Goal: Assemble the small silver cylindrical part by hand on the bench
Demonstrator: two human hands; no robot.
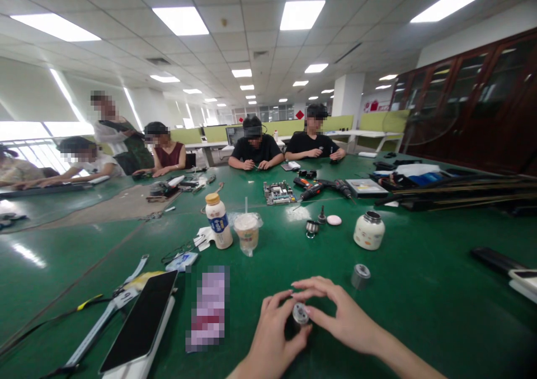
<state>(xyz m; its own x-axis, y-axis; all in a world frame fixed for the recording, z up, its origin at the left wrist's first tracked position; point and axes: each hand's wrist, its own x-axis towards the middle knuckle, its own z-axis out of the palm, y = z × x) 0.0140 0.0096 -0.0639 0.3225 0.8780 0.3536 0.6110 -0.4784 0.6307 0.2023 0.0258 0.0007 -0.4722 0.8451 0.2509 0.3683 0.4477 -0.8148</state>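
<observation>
A single camera, worn on the person's head, looked forward and down over a broad, smooth green tabletop (419,295). It sat close above the near side, so that the bare left hand (272,328) and the bare right hand (339,312) showed large at the bottom, right of centre. The wide view reached across to the seated people (255,150), small beyond the far edge, and upward to the pale panelled ceiling (243,32). Tall, dark reddish-brown cabinets (482,99) bounded it on the right, pale window blinds (20,83) on the left.
</observation>
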